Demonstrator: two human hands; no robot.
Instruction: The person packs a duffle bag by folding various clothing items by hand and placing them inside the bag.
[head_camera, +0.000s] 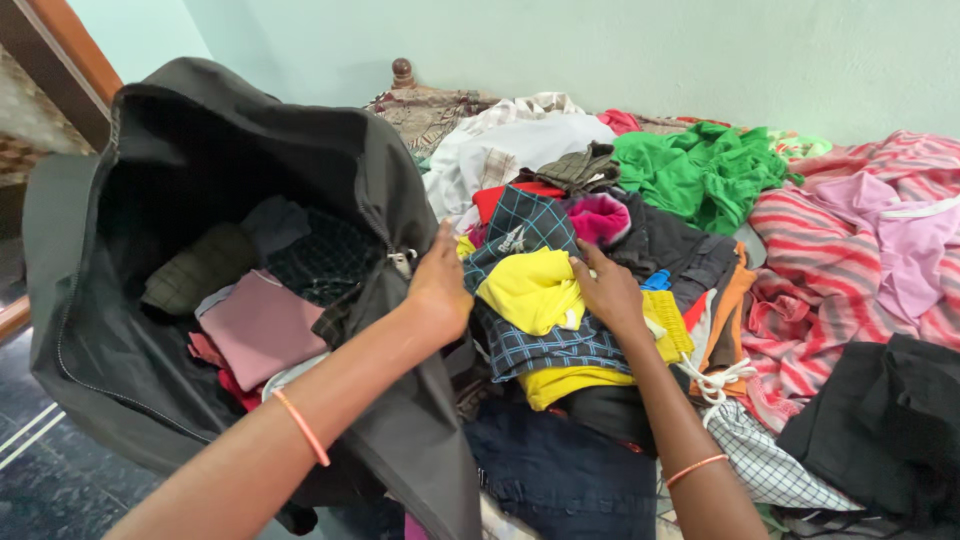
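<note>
Head view, one entry.

Hands: my left hand (440, 285) pinches the near rim of the black bag (390, 170) by its zipper, fingers closed on the fabric, keeping the mouth open. My right hand (610, 292) lies on the yellow shirt (530, 290) atop the clothes pile (640, 240), fingers curled onto the cloth; whether it truly grips, I cannot tell.

Risks, as I judge them: if my left pinch slackens, the soft rim folds shut. Lifting the yellow shirt may drag the checked cloth (545, 345) beneath it and topple the pile toward the near edge.

Container: black bag, left, open. Contents: folded pink cloth (262, 328), olive roll (198, 268), dark checked piece (325, 262), grey piece behind. Room remains at the far side.
</note>
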